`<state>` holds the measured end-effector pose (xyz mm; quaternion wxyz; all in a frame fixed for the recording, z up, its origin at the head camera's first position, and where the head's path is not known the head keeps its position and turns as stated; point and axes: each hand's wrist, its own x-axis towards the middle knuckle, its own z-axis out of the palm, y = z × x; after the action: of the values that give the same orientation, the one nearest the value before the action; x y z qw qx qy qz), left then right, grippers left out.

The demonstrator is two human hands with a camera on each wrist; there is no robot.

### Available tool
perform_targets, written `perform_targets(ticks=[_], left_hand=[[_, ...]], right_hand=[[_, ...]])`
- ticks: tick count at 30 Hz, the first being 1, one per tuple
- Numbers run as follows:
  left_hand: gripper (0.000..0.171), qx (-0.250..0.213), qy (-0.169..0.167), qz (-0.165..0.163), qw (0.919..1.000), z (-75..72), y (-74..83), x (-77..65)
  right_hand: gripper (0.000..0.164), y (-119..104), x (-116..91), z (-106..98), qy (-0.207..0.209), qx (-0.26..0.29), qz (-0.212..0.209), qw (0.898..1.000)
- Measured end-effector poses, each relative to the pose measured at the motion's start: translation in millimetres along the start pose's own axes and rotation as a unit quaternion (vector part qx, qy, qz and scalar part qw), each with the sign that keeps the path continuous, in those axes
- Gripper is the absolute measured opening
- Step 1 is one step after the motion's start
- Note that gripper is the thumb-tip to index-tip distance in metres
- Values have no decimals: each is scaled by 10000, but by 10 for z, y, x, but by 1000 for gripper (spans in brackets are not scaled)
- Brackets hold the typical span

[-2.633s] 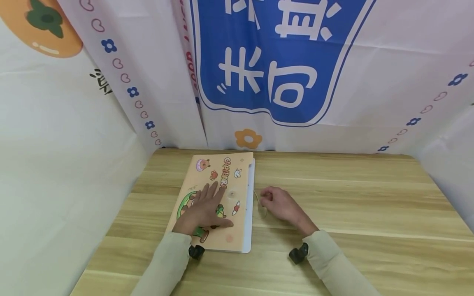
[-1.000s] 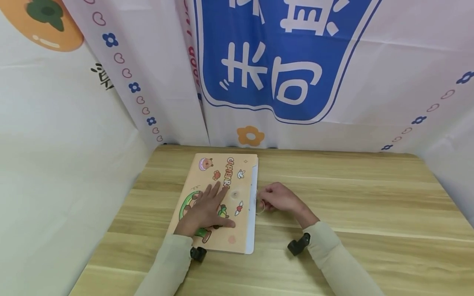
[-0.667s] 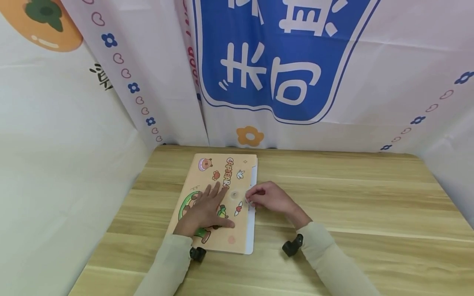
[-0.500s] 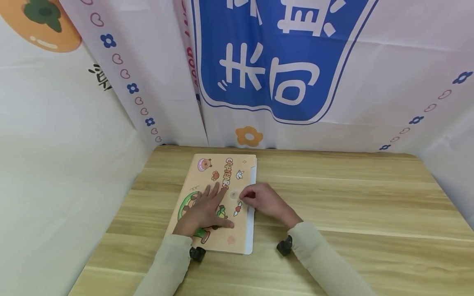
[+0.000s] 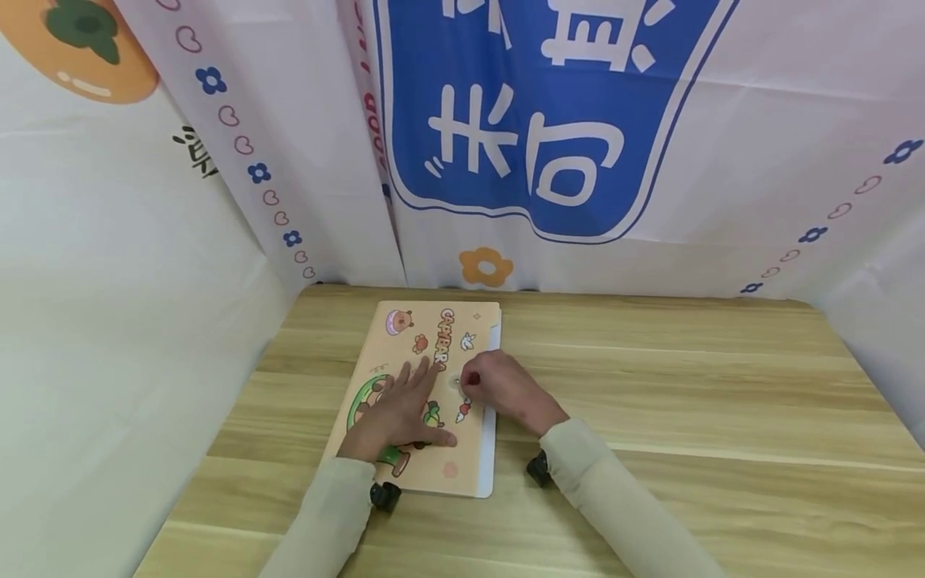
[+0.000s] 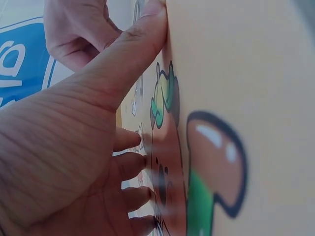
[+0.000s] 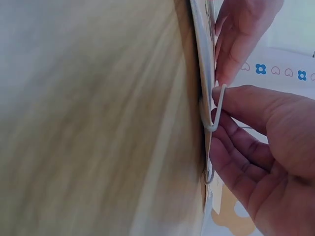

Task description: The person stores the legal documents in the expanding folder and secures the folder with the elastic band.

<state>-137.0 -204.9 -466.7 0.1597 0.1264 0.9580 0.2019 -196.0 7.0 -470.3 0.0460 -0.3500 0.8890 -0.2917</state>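
Note:
A peach-coloured document folder (image 5: 426, 325) with cartoon capybara prints lies on the table, a pale strip showing along its right edge. My left hand (image 5: 401, 413) rests on the cover with its fingers spread; in the left wrist view its thumb (image 6: 140, 39) presses the surface. Over the right part of the cover, my right hand (image 5: 506, 389) pinches a thin pale cord (image 7: 220, 108), which loops around the folder's edge in the right wrist view. Right beside those fingertips sits a small round clear button (image 5: 455, 381), partly covered by the hand.
The wood-grain table (image 5: 650, 385) extends to the right of the folder. A white printed cloth (image 5: 737, 168) hangs behind it, and another white cloth wall (image 5: 130, 321) borders the left side. A small black camera is strapped at each wrist.
My right hand has moved left from the table beside the folder onto its cover, bringing the cord up to the round button. The left hand has stayed spread on the folder.

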Motion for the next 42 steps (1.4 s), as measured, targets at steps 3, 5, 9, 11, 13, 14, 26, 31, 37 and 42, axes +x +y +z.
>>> perform_targets(ticks=[3, 5, 9, 11, 13, 14, 26, 31, 37, 42], left_hand=[[126, 35, -79, -35, 10000, 11, 7, 7], [127, 72, -132, -70, 9999, 15, 7, 6], [127, 140, -158, -140, 9997, 17, -1, -2], [127, 143, -145, -126, 9997, 14, 2, 0], [127, 144, -137, -107, 9997, 9, 9, 3], [126, 141, -135, -115, 9997, 8, 13, 3], [125, 458, -149, -324, 9983, 1, 81, -1], [125, 522, -178, -251, 9982, -8, 94, 16], [125, 599, -160, -283, 9977, -14, 76, 19], [126, 618, -153, -266, 9976, -17, 59, 12]], right_hand=[[12, 6, 1, 10, 78, 68, 164, 9998], [11, -10, 6, 15, 128, 105, 216, 9996], [9, -60, 37, 21, 211, 26, 256, 9994], [9, -81, 55, 24, 234, -79, 331, 9991], [9, -93, 70, 28, 255, -196, 399, 9987], [10, -97, 77, 31, 248, -230, 424, 9985], [9, -193, 123, 94, 250, -563, 492, 9969], [8, -228, 139, 111, 287, -853, 578, 9943], [16, -262, 189, 81, 236, -744, 550, 9954], [22, -280, 235, 76, 81, -802, 546, 9952]])
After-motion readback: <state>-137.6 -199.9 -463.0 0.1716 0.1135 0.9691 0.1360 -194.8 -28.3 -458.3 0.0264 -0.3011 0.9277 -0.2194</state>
